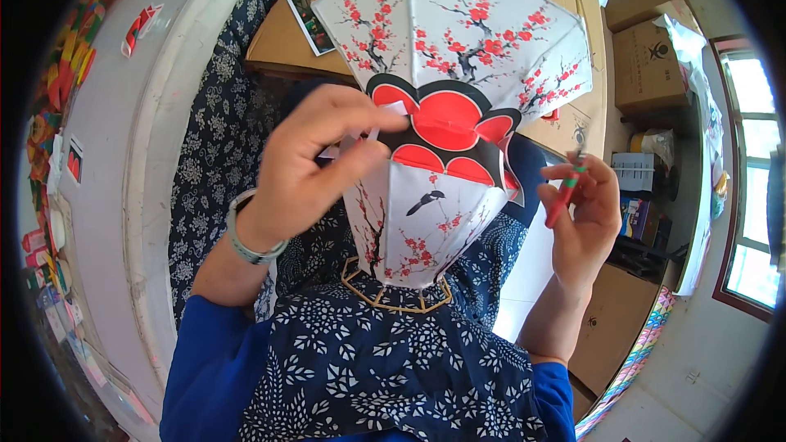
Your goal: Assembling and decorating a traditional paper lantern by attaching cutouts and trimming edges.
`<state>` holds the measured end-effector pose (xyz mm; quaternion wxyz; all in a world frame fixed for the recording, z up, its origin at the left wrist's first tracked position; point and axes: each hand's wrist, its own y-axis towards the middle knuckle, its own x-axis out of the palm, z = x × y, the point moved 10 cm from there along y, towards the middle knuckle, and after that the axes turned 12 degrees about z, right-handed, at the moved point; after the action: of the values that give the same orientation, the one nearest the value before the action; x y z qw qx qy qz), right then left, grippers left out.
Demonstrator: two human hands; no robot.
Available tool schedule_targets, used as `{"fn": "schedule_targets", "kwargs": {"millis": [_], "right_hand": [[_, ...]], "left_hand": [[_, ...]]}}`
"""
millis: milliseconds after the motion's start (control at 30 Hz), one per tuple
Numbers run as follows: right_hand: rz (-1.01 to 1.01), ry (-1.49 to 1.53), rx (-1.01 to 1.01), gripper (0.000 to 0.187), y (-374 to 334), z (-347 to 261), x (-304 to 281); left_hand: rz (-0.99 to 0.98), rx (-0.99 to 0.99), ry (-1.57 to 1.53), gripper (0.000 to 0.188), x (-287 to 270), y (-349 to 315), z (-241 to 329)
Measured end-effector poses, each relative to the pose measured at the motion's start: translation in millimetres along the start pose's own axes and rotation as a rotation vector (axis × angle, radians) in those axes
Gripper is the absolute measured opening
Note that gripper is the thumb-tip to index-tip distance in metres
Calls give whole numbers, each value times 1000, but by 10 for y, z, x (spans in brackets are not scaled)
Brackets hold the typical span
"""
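A paper lantern (419,225) stands in front of my lap, white with red plum blossom and a dark bird. Its wide upper panels (479,29) flare outward, and a black-edged band of red petal shapes (446,121) rings its waist. My left hand (315,151) is at the band's left side, thumb and forefinger apart. A small white scrap (395,106) shows beside its fingertips; whether the fingers touch it I cannot tell. To the right of the lantern, my right hand (585,221) grips a slim red-and-green handled tool (565,195), its thin tip pointing up and blurred.
Below the lantern is a thin wooden-looking frame ring (397,305), over my dark blue patterned apron (393,360). A cardboard box (286,41) with a printed picture (307,8) stands ahead. Further boxes (651,65) are stacked at the right, and a pale ledge (123,180) runs along the left.
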<state>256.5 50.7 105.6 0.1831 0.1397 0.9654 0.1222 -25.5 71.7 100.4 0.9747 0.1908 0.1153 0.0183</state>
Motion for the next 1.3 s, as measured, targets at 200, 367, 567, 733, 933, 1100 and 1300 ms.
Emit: {"fn": "schedule_targets", "kwargs": {"millis": [200,367,567,733,933,1100,1300], "right_hand": [[86,201,221,54,-720,636,32],[121,367,451,48,-1193,860,383],[28,405,341,49,-855,785,349],[-86,466,254,55,-631,1150,36],[-117,500,424,56,-750,1381,-107],[-151,554,258,60,-534,1000,-94],[-101,510,170,57,-630,1098,-234]], "left_hand": [[136,-366,-64,47,-327,-397,-1076],[-120,-872,-986,56,544,-895,-1366],[-141,-740,-973,61,781,-884,-1131],[-90,-645,-881,63,1034,-1162,-1191],[-158,-557,-720,67,1009,-1230,-1152],[-123,-399,-742,71,872,-1183,-932],[-73,-376,-796,73,914,-1021,-874]]}}
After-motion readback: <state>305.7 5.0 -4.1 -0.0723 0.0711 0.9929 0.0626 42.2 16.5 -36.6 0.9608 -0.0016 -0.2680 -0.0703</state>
